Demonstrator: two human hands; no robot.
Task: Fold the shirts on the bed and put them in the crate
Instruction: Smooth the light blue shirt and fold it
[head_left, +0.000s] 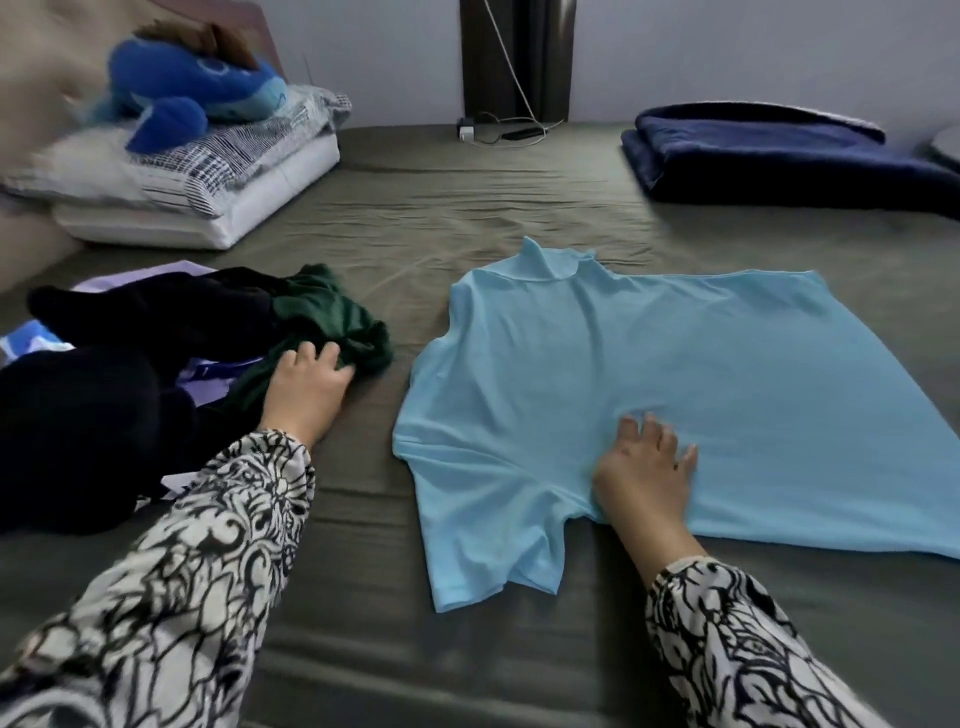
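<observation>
While right hand (644, 467) presses flat, fingers spread, on blue shirt (649, 374) to keep it smooth for folding, left hand (306, 384) beside shirt grabs green shirt (332, 317) from pile, likely next. Crate not seen.

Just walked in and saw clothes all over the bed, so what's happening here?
A person is sorting shirts for folding. The light blue shirt lies spread flat on the bed, with the right hand pressing on it near the sleeve. The left hand grips a dark green shirt at the edge of an unfolded pile. No crate is in view.
</observation>
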